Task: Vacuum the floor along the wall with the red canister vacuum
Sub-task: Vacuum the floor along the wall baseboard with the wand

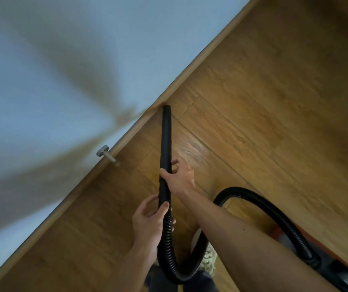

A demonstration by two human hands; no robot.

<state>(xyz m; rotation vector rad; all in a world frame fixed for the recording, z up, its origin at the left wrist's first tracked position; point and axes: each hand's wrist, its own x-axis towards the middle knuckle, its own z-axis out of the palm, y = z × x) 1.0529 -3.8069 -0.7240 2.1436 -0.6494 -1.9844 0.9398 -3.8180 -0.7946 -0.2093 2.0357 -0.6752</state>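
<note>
1. The black wand [165, 144] slants down so that its nozzle tip [166, 108] sits right at the foot of the skirting board [202, 57]. That is the seam where floor [274, 102] meets wall [63, 60], the strip the task asks to have cleaned
2. The right hand [179, 175] grips the wand about midway along, a little out from the skirting board. Its fingers [175, 163] are curled round the tube with the thumb on the board side. I judge this to be the steering hold, since it sits nearer the tip
3. The left hand [147, 220] holds farther from the skirting board, where the wand joins the ribbed hose [263, 203]. Its thumb lies along the cuff and the other fingers wrap behind it. This hand probably carries the weight and keeps the hose from pulling the wand off line
4. The hose drops into a slack loop below the hands, then arches away from the skirting board to the red canister vacuum [337, 270]. The canister stands well out from the board on open floor, and the slack likely lets the wand travel without dragging it
5. A metal door stop [106, 157] juts from the skirting board short of the nozzle, on the person's side. A sweep back that way would have to go round it
6. A light shoe [208, 260] shows beside the hose loop, well clear of the skirting board
</note>
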